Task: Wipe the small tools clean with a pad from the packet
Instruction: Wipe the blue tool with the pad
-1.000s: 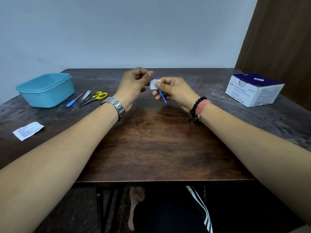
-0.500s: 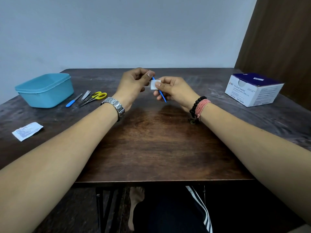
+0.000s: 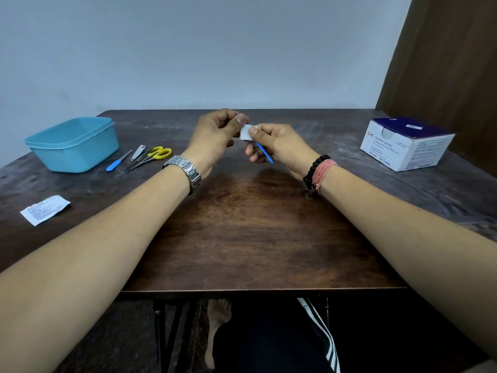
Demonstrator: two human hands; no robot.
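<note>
Soft, even indoor light fills the frame, moderately bright, with no hard shadows. The wall (image 3: 215, 49) in the upper half reads a flat grey-blue, darkening slightly toward the corners. A warm sheen lies on the desk (image 3: 255, 224) at centre, just below the hands. Under the desk, at the bottom of the frame, everything sinks into near black. Wide-angle distortion stretches the forearms at both lower edges. Focus is sharp throughout.
</note>
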